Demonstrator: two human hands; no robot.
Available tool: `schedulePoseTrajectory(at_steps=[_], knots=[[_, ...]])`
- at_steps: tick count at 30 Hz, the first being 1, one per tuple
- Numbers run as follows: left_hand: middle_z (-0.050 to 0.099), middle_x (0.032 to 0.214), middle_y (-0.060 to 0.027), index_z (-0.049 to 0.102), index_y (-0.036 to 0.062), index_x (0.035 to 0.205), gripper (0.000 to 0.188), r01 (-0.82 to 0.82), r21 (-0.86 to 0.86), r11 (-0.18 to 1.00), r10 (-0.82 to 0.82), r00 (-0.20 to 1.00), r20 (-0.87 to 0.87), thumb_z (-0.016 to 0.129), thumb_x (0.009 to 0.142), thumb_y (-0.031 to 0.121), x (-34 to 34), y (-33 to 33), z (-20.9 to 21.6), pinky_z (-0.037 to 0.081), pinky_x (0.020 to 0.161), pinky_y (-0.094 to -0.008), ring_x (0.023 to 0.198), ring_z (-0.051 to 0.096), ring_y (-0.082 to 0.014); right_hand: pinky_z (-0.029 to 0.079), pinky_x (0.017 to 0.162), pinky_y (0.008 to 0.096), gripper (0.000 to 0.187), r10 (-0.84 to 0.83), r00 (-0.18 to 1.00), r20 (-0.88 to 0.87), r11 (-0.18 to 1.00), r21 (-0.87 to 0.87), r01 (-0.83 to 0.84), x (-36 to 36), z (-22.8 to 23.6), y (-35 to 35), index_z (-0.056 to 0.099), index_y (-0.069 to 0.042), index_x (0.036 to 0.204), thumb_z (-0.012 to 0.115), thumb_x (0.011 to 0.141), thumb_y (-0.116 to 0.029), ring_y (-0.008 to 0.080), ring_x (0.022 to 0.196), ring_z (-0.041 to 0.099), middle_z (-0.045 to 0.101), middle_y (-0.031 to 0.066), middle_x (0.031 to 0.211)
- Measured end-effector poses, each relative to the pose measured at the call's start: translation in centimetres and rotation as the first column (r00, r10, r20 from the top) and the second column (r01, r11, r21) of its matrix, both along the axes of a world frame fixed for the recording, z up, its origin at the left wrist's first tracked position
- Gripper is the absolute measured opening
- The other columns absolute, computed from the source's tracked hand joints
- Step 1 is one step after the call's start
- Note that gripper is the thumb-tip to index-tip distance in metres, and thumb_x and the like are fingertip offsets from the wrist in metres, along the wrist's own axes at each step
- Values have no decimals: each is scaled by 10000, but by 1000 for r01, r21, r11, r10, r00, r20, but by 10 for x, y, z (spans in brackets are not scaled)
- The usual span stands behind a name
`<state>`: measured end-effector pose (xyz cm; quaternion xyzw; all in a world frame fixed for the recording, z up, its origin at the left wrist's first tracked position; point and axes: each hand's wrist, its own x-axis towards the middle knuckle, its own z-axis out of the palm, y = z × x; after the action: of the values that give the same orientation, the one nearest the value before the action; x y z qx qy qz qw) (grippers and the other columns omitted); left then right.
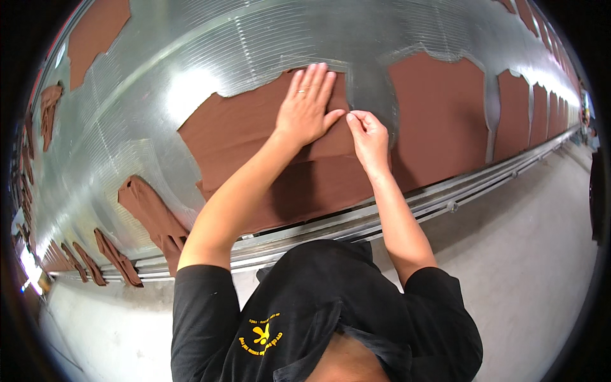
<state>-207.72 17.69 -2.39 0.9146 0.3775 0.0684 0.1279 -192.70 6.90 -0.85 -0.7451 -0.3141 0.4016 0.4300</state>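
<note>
A large brown fabric panel (242, 127) lies on the shiny grey table in front of me, with a few creases across it. My left hand (307, 105) rests flat on its upper right part, fingers stretched out and a ring on one finger. Close by, my right hand (367, 130) pinches the panel's right edge between thumb and fingertips. A second brown fabric panel (439, 121) lies flat to the right, apart from the first. To the left, a folded, narrow brown fabric piece (153, 207) hangs partly over the near edge.
The long table (356, 38) has fine ridged lines on its surface. Metal rails (484, 181) run along its near side. More brown panels (513, 118) line up to the right. Several rumpled brown pieces (118, 258) hang at the left. Pale floor (534, 254) shows below.
</note>
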Motion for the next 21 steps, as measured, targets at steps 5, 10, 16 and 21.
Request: schedulePoseTrajectory(at_steps=[5, 10, 16, 21], knots=[[288, 1643, -175, 333, 46, 1570, 815, -65, -12, 998, 66, 997, 49, 426, 994, 615, 19, 0, -5, 131, 1258, -481, 1542, 215, -318, 500, 802, 239, 212, 3, 1000, 6, 1000, 5, -3, 3, 3, -3, 707, 14, 1067, 647, 1012, -182, 58, 871, 596, 689, -1, 937], [265, 1646, -193, 321, 40, 1573, 821, -251, -45, 967, 254, 964, 78, 435, 999, 616, -44, -9, -1, 122, 1258, -490, 1544, 198, -340, 410, 537, 195, 165, -79, 992, -101, 986, -155, 63, 9, 16, -7, 706, -36, 1059, 642, 1011, -180, 19, 613, 513, 660, -14, 819], [240, 1650, -214, 310, 59, 1582, 822, -333, -17, 943, 331, 941, -67, 458, 993, 613, -156, -18, 9, 116, 1258, -500, 1549, 180, -346, 396, 484, 186, 190, -62, 993, -101, 990, -133, 48, 13, 19, -13, 694, -30, 1094, 643, 1012, -194, 22, 568, 511, 661, -4, 830], [381, 1545, -306, 399, -11, 1513, 742, -608, 60, 792, 611, 791, -43, 482, 1014, 532, -223, -21, 19, 202, 1210, -569, 1477, 309, -433, 491, 632, 219, 197, 29, 999, 39, 994, -107, -24, 29, 9, -43, 698, -9, 1077, 658, 1000, -186, 53, 695, 585, 684, 10, 875]])
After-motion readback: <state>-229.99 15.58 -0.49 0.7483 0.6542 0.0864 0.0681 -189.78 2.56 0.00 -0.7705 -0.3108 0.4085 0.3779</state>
